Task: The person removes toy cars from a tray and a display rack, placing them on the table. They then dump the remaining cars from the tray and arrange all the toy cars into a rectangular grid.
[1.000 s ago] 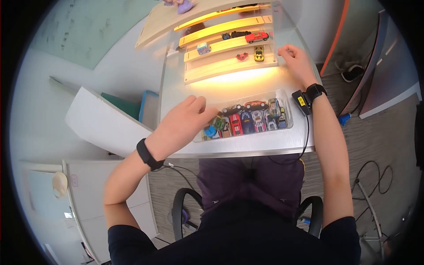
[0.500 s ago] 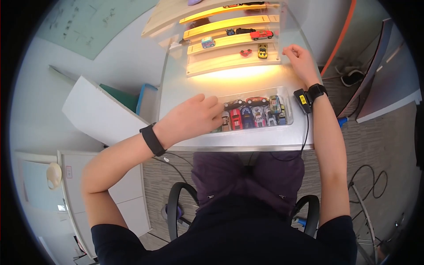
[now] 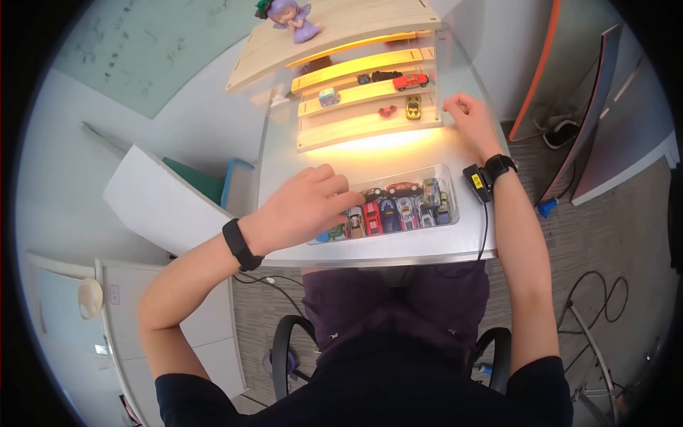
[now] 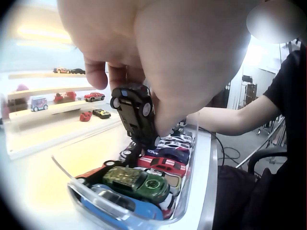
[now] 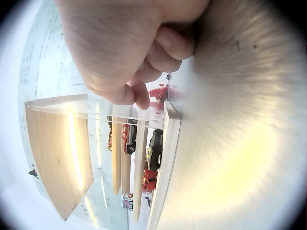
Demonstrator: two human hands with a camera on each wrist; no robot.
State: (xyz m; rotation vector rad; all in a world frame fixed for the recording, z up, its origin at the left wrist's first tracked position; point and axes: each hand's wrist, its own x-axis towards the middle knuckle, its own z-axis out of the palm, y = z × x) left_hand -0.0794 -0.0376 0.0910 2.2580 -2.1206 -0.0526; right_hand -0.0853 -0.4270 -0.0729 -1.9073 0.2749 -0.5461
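The left hand (image 3: 299, 208) is over the left part of a clear box (image 3: 456, 191) of toy cars. In the left wrist view, the hand (image 4: 168, 52) pinches a dark toy car (image 4: 134, 117), tilted steeply with its underside showing. Below it in the box lie a green car (image 4: 136, 182), a blue car (image 4: 122, 205) and a red car (image 4: 163, 164). Beside the right end of the wooden shelf (image 3: 334, 135) is the right hand (image 3: 475, 124), its fingers loosely curled. The right wrist view shows this hand (image 5: 124, 43) holding nothing visible, near the clear side panel; contact cannot be told.
On the lit shelf stand a pale van (image 3: 329, 97), a red pickup (image 3: 410, 82), a yellow-black car (image 3: 413, 107) and a small red car (image 3: 387, 112). A purple-haired figurine (image 3: 302, 23) sits on top. A cable (image 3: 484, 235) hangs over the table's front edge.
The green car at the left fingertips earlier now lies in the box, and the left hand pinches a dark car. The head view has shifted; the right hand stays beside the shelf.
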